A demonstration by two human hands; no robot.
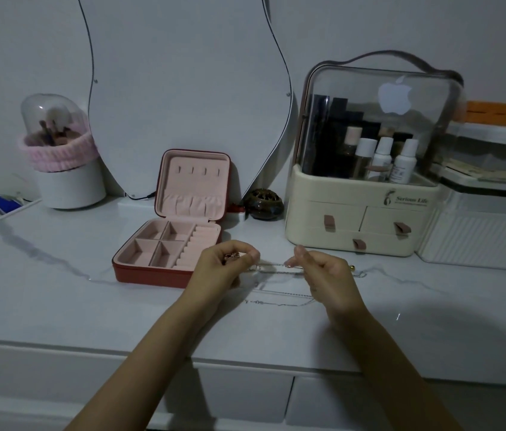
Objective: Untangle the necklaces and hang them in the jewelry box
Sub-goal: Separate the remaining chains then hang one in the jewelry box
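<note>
A red jewelry box (pixel 149 276) with a pink lining stands open on the white tabletop, its lid upright with a row of small hooks (pixel 199 171). Just right of it, my left hand (pixel 223 269) pinches a small pinkish pendant and one end of a thin silver chain (pixel 273 269). My right hand (pixel 323 275) pinches the same chain farther right, so it stretches between both hands above the table. More thin chains (pixel 279 298) lie loosely on the table below the hands. A small gold bead (pixel 352 268) shows behind my right hand.
A cream cosmetics organiser (pixel 367 219) with a clear cover and drawers stands at the right. A dark round incense holder (pixel 265 203) sits beside the box. A curvy mirror (pixel 183 88) leans on the wall. A brush holder (pixel 65 181) stands at the left.
</note>
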